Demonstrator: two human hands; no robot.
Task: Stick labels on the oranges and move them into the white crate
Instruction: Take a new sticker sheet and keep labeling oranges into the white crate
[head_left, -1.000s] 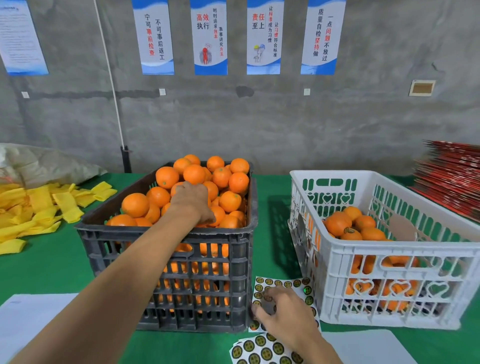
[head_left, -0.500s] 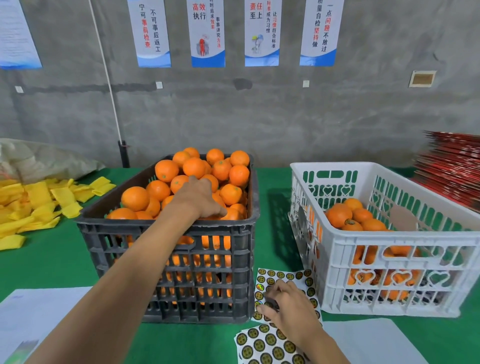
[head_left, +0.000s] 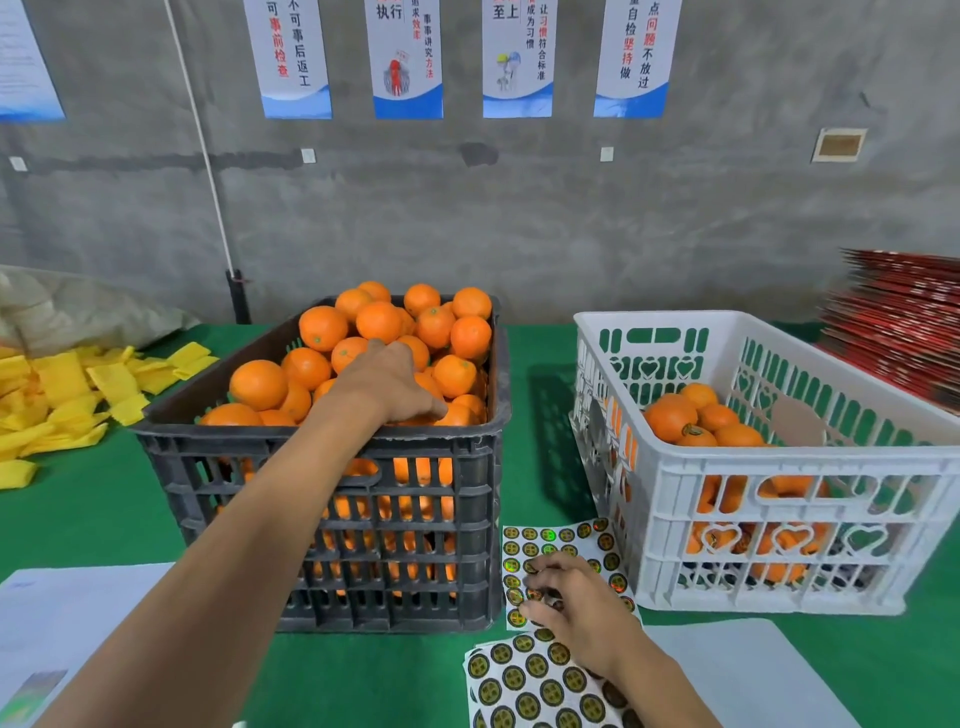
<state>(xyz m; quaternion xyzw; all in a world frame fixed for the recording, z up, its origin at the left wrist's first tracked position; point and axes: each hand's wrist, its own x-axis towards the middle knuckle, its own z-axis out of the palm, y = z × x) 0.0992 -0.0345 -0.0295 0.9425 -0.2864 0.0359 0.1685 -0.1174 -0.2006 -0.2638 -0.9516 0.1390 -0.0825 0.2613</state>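
A black crate (head_left: 208, 434) heaped with oranges (head_left: 379, 319) stands at the centre. My left hand (head_left: 389, 384) reaches into it, palm down, fingers curled over an orange near the crate's front right. To the right, the white crate (head_left: 779, 457) holds several oranges (head_left: 670, 415). Between the crates lies a sheet of round labels (head_left: 561, 535). My right hand (head_left: 576, 608) rests on that sheet, fingertips pinched at one label. More label sheets (head_left: 530, 680) are stacked under my right wrist.
Yellow foam sleeves (head_left: 67, 395) are piled at the left beside a pale bag (head_left: 78, 312). Red flat cartons (head_left: 904, 322) are stacked at the far right. White papers (head_left: 62, 613) lie on the green table at both near corners. A grey wall with posters stands behind.
My left hand has slid a little toward the front right of the orange pile. My right hand's fingers have closed in on a label on the sheet.
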